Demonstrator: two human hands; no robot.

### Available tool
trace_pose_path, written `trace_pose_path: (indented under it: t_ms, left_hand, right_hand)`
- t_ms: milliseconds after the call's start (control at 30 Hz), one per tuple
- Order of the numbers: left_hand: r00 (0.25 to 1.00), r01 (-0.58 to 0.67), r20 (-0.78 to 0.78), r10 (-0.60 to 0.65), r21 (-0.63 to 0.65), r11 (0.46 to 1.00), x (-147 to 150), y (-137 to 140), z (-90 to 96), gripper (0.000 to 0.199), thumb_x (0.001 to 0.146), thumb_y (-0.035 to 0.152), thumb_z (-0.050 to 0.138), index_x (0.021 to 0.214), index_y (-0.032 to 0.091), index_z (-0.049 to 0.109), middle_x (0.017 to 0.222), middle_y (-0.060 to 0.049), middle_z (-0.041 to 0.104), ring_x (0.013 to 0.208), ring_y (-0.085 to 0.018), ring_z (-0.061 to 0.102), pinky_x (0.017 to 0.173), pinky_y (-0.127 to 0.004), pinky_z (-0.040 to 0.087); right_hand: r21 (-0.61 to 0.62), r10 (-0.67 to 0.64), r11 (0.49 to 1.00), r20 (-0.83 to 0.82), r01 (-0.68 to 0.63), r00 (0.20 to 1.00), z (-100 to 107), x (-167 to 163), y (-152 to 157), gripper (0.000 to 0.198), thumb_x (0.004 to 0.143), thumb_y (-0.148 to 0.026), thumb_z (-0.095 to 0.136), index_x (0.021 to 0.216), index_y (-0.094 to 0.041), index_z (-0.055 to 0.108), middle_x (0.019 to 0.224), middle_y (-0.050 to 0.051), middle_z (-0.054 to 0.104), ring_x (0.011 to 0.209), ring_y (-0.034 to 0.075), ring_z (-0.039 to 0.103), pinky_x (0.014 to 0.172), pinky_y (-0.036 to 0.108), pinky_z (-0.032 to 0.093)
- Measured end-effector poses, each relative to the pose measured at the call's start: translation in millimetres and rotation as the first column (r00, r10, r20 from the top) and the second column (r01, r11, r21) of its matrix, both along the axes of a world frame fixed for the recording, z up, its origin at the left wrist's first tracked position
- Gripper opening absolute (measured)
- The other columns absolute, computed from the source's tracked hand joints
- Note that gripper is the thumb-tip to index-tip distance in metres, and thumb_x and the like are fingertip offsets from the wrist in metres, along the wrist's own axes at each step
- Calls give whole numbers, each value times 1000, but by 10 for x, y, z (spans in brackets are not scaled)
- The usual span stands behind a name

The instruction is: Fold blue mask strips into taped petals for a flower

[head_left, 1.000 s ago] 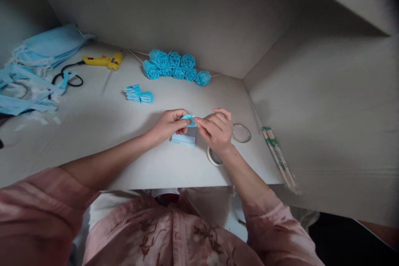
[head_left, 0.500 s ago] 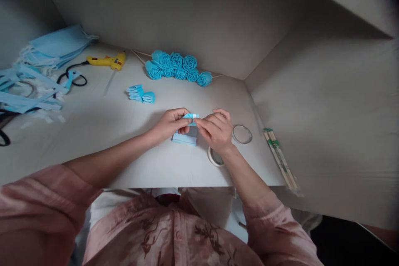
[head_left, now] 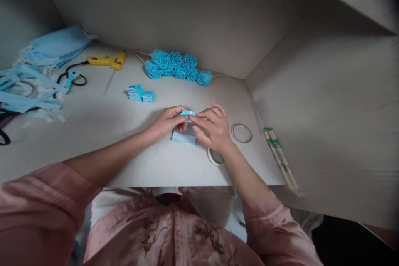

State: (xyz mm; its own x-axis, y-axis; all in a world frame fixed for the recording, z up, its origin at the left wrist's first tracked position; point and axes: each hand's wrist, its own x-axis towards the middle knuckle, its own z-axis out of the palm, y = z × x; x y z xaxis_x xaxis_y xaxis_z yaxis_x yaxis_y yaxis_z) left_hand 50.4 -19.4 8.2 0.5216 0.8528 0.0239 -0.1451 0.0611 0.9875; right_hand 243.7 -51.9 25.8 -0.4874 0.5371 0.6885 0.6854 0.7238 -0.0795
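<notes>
My left hand (head_left: 166, 124) pinches a small folded piece of blue mask fabric (head_left: 186, 112) between thumb and fingers. A white patch, like tape, shows on the piece's right end. My right hand (head_left: 215, 129) is beside it, index fingertip at the white patch, thumb and other fingers spread apart. Flat on the table under the hands lies a pale blue rectangle of mask fabric (head_left: 183, 138), partly hidden. A white tape roll (head_left: 215, 158) sits by my right wrist, partly covered by it. Farther right lies a thin ring (head_left: 242, 133).
Blue fabric roses (head_left: 176, 66) on sticks line the back wall. Pleated blue pieces (head_left: 139, 94) lie before them. At left are a yellow glue gun (head_left: 106, 61), stacked masks (head_left: 60, 45) and fabric scraps (head_left: 29, 91). Wrapped wooden sticks (head_left: 280, 158) lie along the right edge.
My right thumb has come away from the folded piece and its fingers have spread. The left hand has shifted slightly left and up with the piece still in it.
</notes>
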Motion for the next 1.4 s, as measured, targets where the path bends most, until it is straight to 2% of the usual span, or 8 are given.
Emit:
trace_pose_path:
  t_ms: [167,300,433,633,900,1133,1267,1400]
  left_hand:
    - [988,58,-145,-48,65,996,0,-23,56,20,76,36,61,72,17,53,56,3,56,50,-8,49,48,-20,36]
    - [974,66,-224,-33,143,987,9,-44,62,17,76,32,59,69,18,53,55,3,54,49,-8,47,47,-20,34]
    - [967,50,-255,-5,168,985,-1,-37,63,16,75,32,60,70,18,54,56,3,54,50,-9,47,48,-20,34]
    - [992,-6,-124,26,154,988,-14,-36,110,31,84,46,53,73,17,55,63,0,58,56,-10,51,54,-22,40]
    - [987,-66,-134,86,141,988,26,-45,62,26,73,40,68,72,17,55,61,4,52,54,-8,44,51,-21,35]
    - [987,-98,-119,113,123,988,4,-10,34,29,72,41,69,66,18,53,57,4,51,51,-8,43,51,-21,34]
    - [978,-69,-184,100,165,984,5,-40,50,29,71,39,71,63,17,53,55,4,48,50,-7,40,49,-20,30]
    - [969,-110,-203,143,164,980,-17,-45,66,27,74,40,70,66,17,58,57,3,52,52,-8,43,51,-21,35]
  right_hand:
    - [-287,-73,958,-299,-16,951,31,11,-2,30,95,-32,49,117,-23,67,109,9,68,105,22,61,95,43,45]
    - [-475,-68,875,-314,-95,947,14,-5,12,37,92,-33,56,128,-25,59,101,5,71,97,19,64,91,38,48]
    - [-501,-120,863,-323,-62,939,-29,-38,22,35,89,-30,60,124,-25,61,90,1,70,85,15,63,84,34,48]
    - [-505,-133,856,-423,-111,896,-37,-61,30,37,88,-28,58,125,-21,60,83,0,66,77,13,60,78,29,49]
    - [-498,-156,863,-419,-83,895,-91,-81,53,39,91,-32,55,128,-20,57,84,1,66,74,13,59,70,26,47]
    - [-570,-152,793,-526,-215,837,-99,-30,84,41,95,-41,51,129,-20,57,90,3,67,82,14,62,79,30,50]
    - [-596,-107,748,-544,-293,832,-115,-50,101,49,88,-42,61,132,-20,55,90,2,66,80,13,61,76,27,51]
    - [-627,-152,711,-578,-317,802,-136,-56,130,49,87,-43,62,131,-21,56,87,0,63,77,11,59,74,25,51]
